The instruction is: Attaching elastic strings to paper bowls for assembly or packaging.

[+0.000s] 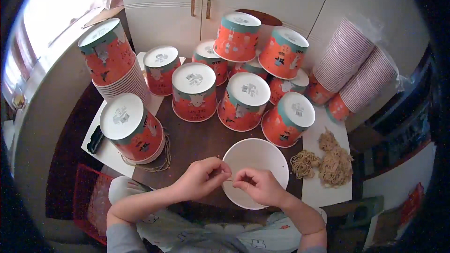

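My left hand (204, 178) is closed in a pinch over the left rim of an open white paper bucket (274, 164). Close beside it, my right hand (260, 187) also pinches, thumb against forefinger, above the bucket's middle. A thin strand seems to run between the two sets of fingertips, too fine to make out well. The bucket stands mouth up, and its inside is plain white. To its right lie tan clumps of thin tangled loops, a smaller one (305, 163) and a larger one (335, 166), which look like rubber bands.
Several orange-and-green paper buckets (194, 98) stand upside down behind, two on top of others. At left, one bucket (129, 133) has tan loops around its base, near a black object (95, 139). Wrapped bucket stacks (344, 54) lean at right. A red basket (89, 201) sits lower left.
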Tool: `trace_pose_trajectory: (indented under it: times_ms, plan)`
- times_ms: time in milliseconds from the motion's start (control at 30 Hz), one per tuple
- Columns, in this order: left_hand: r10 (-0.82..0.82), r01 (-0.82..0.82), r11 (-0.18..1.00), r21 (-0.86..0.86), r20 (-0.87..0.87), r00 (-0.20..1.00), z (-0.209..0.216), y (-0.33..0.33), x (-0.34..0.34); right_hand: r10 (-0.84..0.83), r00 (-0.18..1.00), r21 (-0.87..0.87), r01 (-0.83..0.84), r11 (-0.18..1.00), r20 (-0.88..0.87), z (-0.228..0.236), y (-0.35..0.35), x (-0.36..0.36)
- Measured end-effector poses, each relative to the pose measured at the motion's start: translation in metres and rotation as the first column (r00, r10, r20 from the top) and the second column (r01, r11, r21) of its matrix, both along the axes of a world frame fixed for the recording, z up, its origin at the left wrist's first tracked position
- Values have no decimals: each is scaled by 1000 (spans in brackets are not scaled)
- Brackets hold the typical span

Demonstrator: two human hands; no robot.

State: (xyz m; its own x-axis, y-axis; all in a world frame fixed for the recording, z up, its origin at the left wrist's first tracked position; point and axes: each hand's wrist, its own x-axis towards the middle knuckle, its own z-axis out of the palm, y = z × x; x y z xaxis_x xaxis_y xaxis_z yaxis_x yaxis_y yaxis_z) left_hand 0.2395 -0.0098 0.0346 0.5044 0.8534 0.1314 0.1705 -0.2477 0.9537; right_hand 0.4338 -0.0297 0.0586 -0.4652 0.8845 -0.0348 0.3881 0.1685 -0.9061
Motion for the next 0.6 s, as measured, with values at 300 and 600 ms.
trace_pose_trajectory:
  times_ms: [300,600]
  plan:
    - [-9,26,985,170,-102,995,4,-1,1,108,985,-141,-127,982,-137,-11,2,6]
    - [0,101,879,466,-211,978,19,-2,-3,49,992,-287,-80,955,-115,-1,2,9]
